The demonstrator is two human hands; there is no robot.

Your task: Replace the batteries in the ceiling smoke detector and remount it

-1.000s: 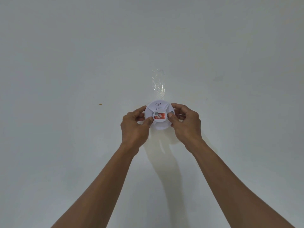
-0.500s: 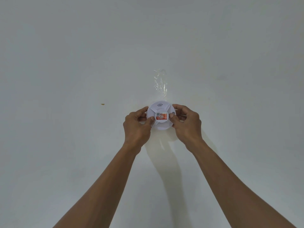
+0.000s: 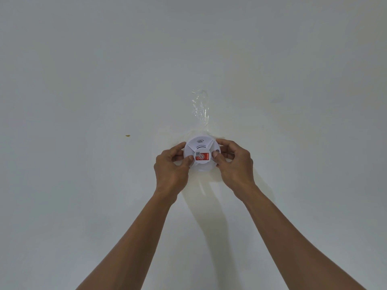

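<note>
A round white smoke detector [image 3: 201, 154] sits against the pale ceiling [image 3: 83, 80]. The left hand [image 3: 172, 171] grips its left edge and the right hand [image 3: 234, 164] its right edge, thumbs on its face beside a red sticker [image 3: 202, 156]. Crinkled clear tape [image 3: 201, 107] clings just above the detector.

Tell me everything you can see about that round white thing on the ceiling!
The detector is a round white disc, plastic by its look, held flat against the ceiling. Raised ribs split its face, with curved slots near the top. A red and white sticker sits in the middle, and a small grey button on one side. The left hand and the right hand grip its edges.
</note>
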